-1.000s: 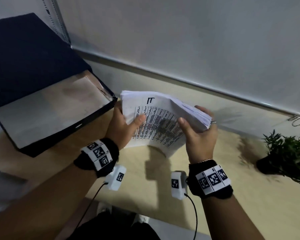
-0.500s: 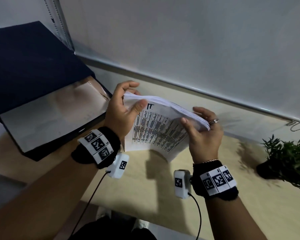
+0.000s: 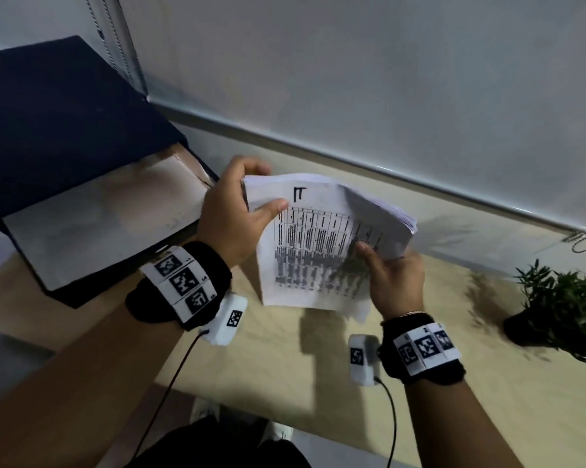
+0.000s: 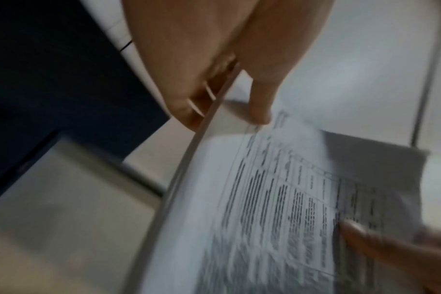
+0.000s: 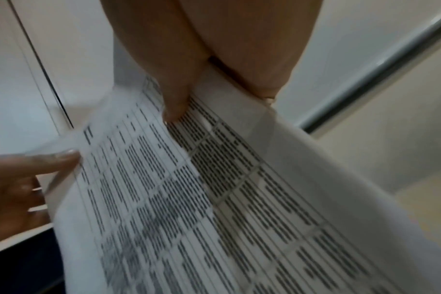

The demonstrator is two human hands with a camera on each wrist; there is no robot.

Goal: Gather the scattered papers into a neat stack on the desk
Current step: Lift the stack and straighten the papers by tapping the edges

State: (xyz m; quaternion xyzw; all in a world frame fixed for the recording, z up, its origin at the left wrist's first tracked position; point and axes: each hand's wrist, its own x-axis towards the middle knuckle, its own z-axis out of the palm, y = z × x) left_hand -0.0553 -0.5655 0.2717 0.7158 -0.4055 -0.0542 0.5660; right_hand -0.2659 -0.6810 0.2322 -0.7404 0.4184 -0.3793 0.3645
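A thick stack of white papers (image 3: pixel 318 244) with a printed table on its front sheet is held upright above the light wooden desk (image 3: pixel 285 366). My left hand (image 3: pixel 237 211) grips its upper left corner, thumb on the front sheet and fingers curled behind. My right hand (image 3: pixel 389 271) grips the right edge, thumb on the printed face. In the left wrist view the stack (image 4: pixel 264 208) bends away from the left hand (image 4: pixel 227 99). The right wrist view shows the right hand (image 5: pixel 202 87) pinching the sheets (image 5: pixel 214 199). The stack's lower edge hangs off the desk surface.
A dark blue open box (image 3: pixel 58 157) with a pale sheet inside (image 3: pixel 95 224) lies at the left, close to my left hand. A small potted plant (image 3: pixel 562 309) stands at the right. A white wall (image 3: pixel 352 79) runs behind the desk.
The stack has turned more upright and risen slightly. My left fingers have wrapped round its top left corner, and my right hand has slid lower along the right edge.
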